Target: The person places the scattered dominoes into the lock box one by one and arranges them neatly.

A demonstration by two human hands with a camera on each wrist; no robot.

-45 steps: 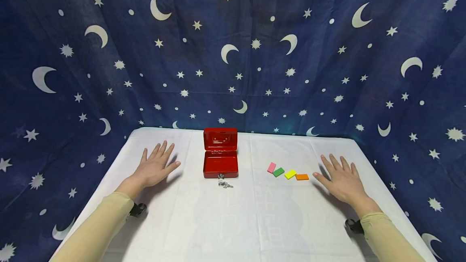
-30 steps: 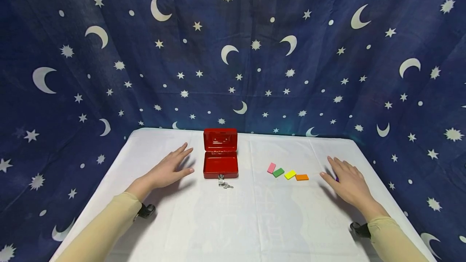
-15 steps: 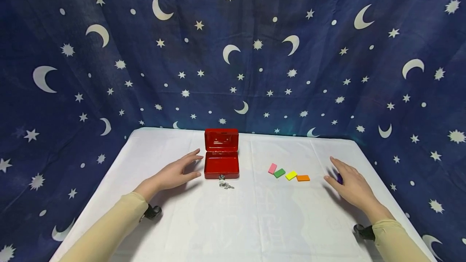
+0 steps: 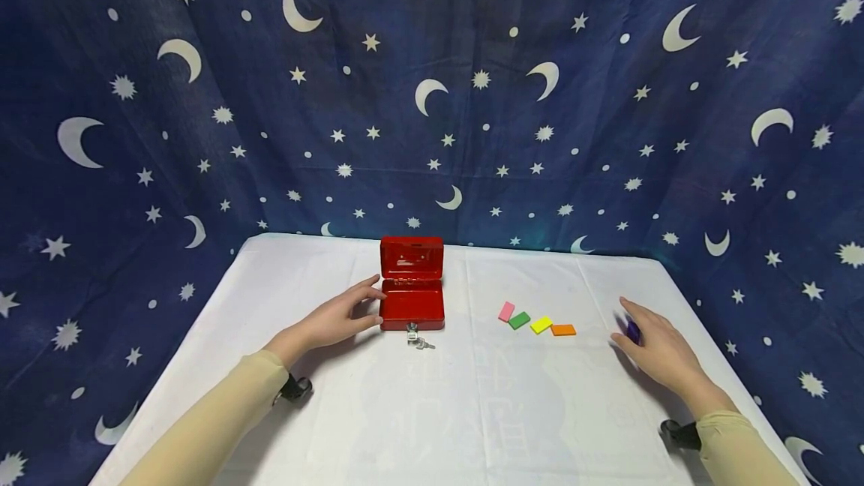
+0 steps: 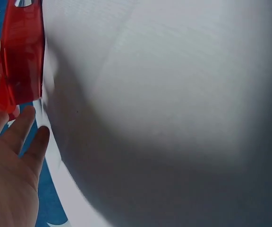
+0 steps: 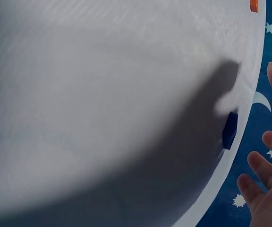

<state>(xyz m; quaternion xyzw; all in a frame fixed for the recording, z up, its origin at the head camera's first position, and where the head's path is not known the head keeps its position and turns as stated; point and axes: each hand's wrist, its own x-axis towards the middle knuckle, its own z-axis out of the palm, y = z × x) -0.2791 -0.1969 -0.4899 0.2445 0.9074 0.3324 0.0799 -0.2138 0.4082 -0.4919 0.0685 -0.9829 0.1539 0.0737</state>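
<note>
A small red metal cash box [image 4: 398,325] stands on the white table with its lid [image 4: 412,255] raised. At the box's left side is my left hand [image 4: 327,322], fingertips at the wall and rim; whether they touch cannot be told. In the left wrist view, the fingers [image 5: 18,132] are spread near the box. A silver padlock [image 4: 412,334] sits at the box's front, keys [image 4: 424,345] beside it. Over a dark purple block [image 4: 633,332] hovers my right hand [image 4: 664,355], fingers extended. The right wrist view shows that block lying on the cloth, apart from the fingers.
Between the box and my right hand lie a pink block [image 4: 506,312], a green block [image 4: 519,320], a yellow block [image 4: 541,325] and an orange block [image 4: 563,330]. A blue curtain with moons and stars [image 4: 472,118] hangs behind the white-covered table [image 4: 472,411].
My left hand has moved right, from the table's left side to the red box. My right hand has shifted slightly right and toward me, and the purple block has come into view beside it.
</note>
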